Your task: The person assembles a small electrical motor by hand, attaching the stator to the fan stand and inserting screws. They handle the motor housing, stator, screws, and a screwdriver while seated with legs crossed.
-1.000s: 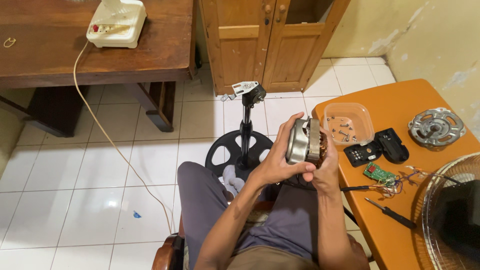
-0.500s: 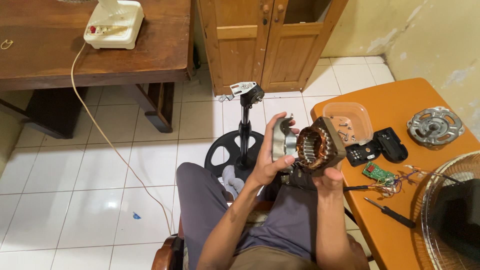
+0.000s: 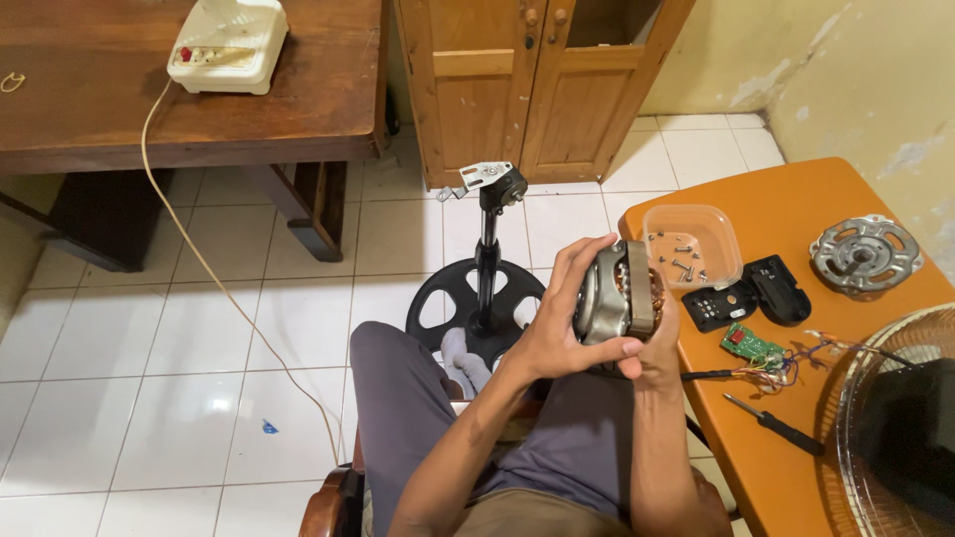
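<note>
Fan motor (image 3: pixel 617 293), grey housing with copper windings showing: held over the lap beside the orange table (image 3: pixel 796 467), left hand (image 3: pixel 557 333) clamped around the casing, right hand (image 3: pixel 659 353) cupped beneath for support.

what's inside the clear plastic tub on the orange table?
The clear tub holds a scatter of small screws on its bottom. Exact count is too small to tell; nothing covers them.
</note>
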